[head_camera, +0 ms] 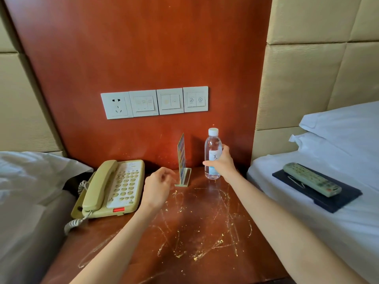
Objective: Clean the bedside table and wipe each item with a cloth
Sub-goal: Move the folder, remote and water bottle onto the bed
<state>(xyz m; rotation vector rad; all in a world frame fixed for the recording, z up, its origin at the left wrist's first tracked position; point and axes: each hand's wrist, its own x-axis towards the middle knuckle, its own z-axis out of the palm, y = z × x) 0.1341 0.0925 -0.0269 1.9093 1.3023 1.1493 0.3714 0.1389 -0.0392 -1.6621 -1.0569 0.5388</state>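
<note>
While right hand [222,165] grips water bottle [212,154] | label unreadable | left hand [156,188] fingers loosely open

No legible text; bottle label [214,155], sign card [181,154] print blurred.

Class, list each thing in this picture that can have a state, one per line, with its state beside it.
Bottle: upright, capped, gripped by the right hand.
Left hand: open, holding nothing, beside the sign.
Sign: upright in its stand.
Phone: handset on cradle.
Table: smeared, scratched.
Remote: lying on a black tray.
</note>
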